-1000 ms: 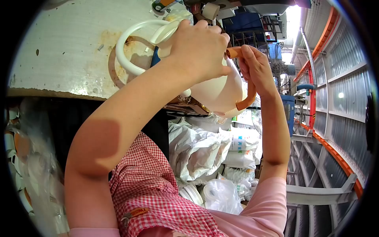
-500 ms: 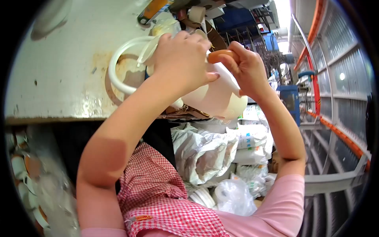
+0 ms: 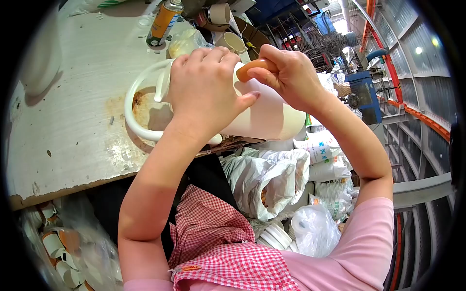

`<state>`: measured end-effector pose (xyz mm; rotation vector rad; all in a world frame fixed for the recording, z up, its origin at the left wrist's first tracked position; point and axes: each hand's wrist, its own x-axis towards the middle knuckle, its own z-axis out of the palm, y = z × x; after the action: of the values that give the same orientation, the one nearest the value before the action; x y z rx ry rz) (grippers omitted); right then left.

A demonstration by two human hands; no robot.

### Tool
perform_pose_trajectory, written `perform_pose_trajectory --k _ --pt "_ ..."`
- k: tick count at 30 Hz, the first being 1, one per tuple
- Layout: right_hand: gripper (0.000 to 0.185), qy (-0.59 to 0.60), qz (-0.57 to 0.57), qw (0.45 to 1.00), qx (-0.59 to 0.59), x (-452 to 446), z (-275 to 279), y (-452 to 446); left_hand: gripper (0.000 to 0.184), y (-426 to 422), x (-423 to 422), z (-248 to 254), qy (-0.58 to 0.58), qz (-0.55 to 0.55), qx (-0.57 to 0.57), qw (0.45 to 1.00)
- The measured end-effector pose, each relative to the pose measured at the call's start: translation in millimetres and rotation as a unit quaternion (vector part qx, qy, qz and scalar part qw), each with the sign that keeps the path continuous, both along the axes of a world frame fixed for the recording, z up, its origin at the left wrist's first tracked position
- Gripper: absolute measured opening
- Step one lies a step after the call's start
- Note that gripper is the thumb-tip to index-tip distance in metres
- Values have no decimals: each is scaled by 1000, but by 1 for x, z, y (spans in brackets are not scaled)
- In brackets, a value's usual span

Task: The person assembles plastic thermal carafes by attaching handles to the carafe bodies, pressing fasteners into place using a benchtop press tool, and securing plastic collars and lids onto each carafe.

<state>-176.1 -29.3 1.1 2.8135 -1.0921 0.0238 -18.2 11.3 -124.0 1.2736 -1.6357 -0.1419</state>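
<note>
A white plastic jug [image 3: 277,119] lies on its side near the table's edge, its big curved handle [image 3: 130,104] pointing left. My left hand [image 3: 206,85] is wrapped over the jug's upper part, thumb pressed along the body. In my right hand [image 3: 291,77] is a tool with a smooth orange-brown handle [image 3: 255,69], pinched between thumb and fingers. The working end of this tool meets the jug's rim area beside my left fingers and is hidden, so its kind does not show.
An orange spray can [image 3: 164,23] stands on the worn white table [image 3: 73,131], near a clear plastic bag [image 3: 187,42]. A large white object [image 3: 41,68] is at the far left. Below are an open white sack [image 3: 267,179] and a bag of cut pieces [image 3: 63,252].
The view has shifted, bringing the spray can and more of the table into sight. Both hands keep their hold, with the orange-brown handle still at the jug's upper part.
</note>
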Motion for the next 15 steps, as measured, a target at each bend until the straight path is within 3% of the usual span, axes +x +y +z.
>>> perform_pose_trajectory --k 9,15 --pt "43 -53 -10 998 40 -2 -7 -5 53 0 -1 2 -12 -9 12 1000" --pt "44 -76 -10 997 -17 -12 -10 -3 53 3 -5 13 -56 -8 -18 998"
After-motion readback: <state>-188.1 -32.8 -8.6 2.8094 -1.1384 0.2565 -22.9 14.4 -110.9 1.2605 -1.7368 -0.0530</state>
